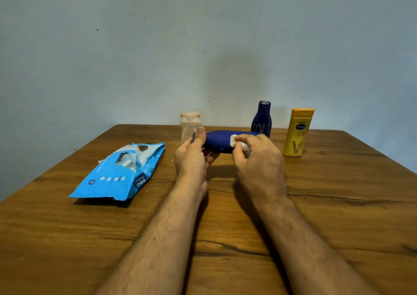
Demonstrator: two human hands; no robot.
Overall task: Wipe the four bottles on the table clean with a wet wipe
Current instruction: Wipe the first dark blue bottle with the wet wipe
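A dark blue bottle (218, 141) is held sideways above the wooden table (338, 204). My left hand (191, 157) grips its cap end, thumb on top. My right hand (257, 157) pinches a white wet wipe (239, 143) against the bottle's side. Behind stand three upright bottles: a pale translucent one (188, 123) at the left, a smaller dark blue one (261, 120), and a yellow lotion bottle (297, 132) at the right.
A blue wet wipe pack (121, 175) lies on the table at the left, its flap open with a wipe sticking out. A pale blue wall (203, 46) rises right behind the table's far edge.
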